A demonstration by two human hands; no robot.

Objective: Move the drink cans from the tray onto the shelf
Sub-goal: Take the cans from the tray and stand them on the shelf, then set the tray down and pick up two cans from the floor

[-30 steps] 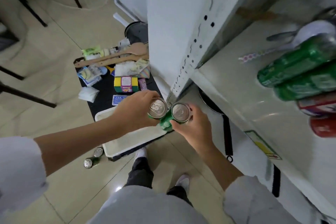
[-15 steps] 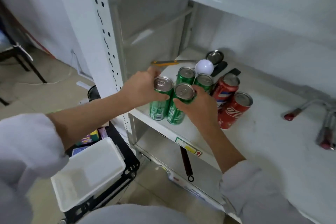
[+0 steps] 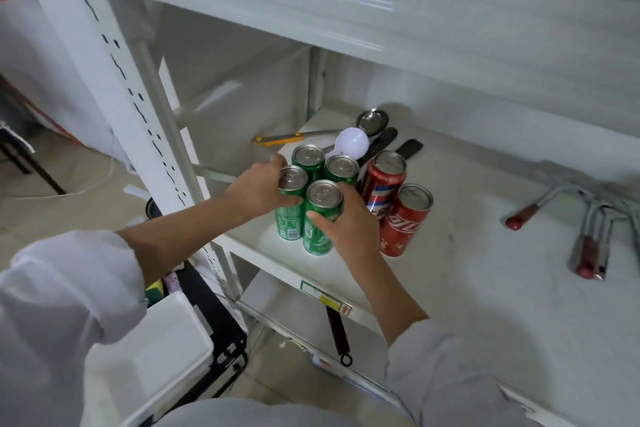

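Setting down: A person lowers two green drink cans onto the white shelf (image 3: pixel 467 225), one in each hand.
Left hand: The left hand (image 3: pixel 258 189) is wrapped around the upper body of the left green can (image 3: pixel 290 218), fingers closed on its side wall.
Right hand: The right hand (image 3: pixel 346 218) is clamped on the right green can (image 3: pixel 320 215), thumb across the front, just beside the left green can.
Landmark: The tall red can (image 3: pixel 382 185) stands upright near the middle of the shelf; both held cans are to its left, near the shelf's front edge.
Already stocked: Two more green cans (image 3: pixel 325 163) stand behind the held pair, left of the tall red can; a cola can (image 3: pixel 405 218) stands just in front of it to the right.
Contact: Whether the held cans' bases touch the shelf yet cannot be told.
Handling: The cans look sealed, so likely heavy for their size, stiff-walled but dentable, smooth and a little slippery; a grip around the mid to upper body seems safest.
Surface: Flat painted metal, hard and smooth; cans would probably slide or tip if nudged.
Clutter: A white bulb (image 3: pixel 352 143), a metal ladle (image 3: pixel 372 121) and dark handles lie behind the tall red can; red-gripped tools (image 3: pixel 588 246) lie well to its right.
Room: A white tray (image 3: pixel 162 350) sits on a dark cart below, left of the shelf, over a tiled floor.
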